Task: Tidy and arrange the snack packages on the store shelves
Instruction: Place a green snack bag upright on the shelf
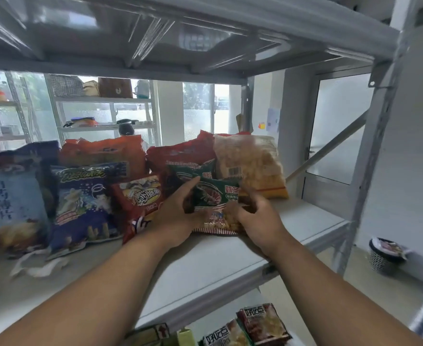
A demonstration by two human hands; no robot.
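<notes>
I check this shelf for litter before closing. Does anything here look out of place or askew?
Yes. A crumpled white scrap of wrapper lies loose on the grey shelf board, in front of the dark blue snack bag. Both hands hold green shrimp-picture packets bunched unevenly.

Pretty bright room, daylight coming through big frosted windows (198, 121) across the middle of the frame. Grey metal shelving frame (377, 136) runs down the right side, underside of an upper shelf (180, 33) fills the top. Another white rack (105, 101) sits at centre left by the windows. Frosted glass door (335, 126) on the right, white wall (405, 171) beside it, mesh wastebasket (382, 255) lower right on the floor.
</notes>
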